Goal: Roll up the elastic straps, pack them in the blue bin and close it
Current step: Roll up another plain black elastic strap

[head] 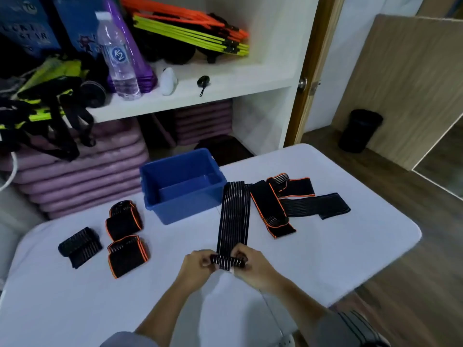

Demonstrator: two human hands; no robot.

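- Both hands are working at the near part of the white table [350, 246]. The left hand [198, 265] and right hand [253, 267] are each pinching one end of the small roll [226, 262], fingers curled round it, both grasping.
- That roll is forming at the near end of the long black elastic strap with thin white stripes [233, 216]. Its free length is lying flat and running away from the hands, the far end sitting just beside the right wall of the open blue plastic bin [185, 209].
- Step in hand, as I'm reading it, is rolling, early on, with most of the strap not yet wound.
- To do it well I'm suggesting even thumb pressure on both ends, so the edges are stacking flush and the roll isn't coning to one side.
- I'm also suggesting light tension against the flat length, since elastic tends to spring open if wound slack.
- Three rolled straps [124, 222] are sitting left of the bin, one plain black and two orange-edged, none inside yet.
- Loose straps [283, 204], black with orange trim, are lying overlapped in a pile right of the strap being rolled, close enough to snag its far end.
- The bin is looking empty, and I'm not picking out a lid for it in view.
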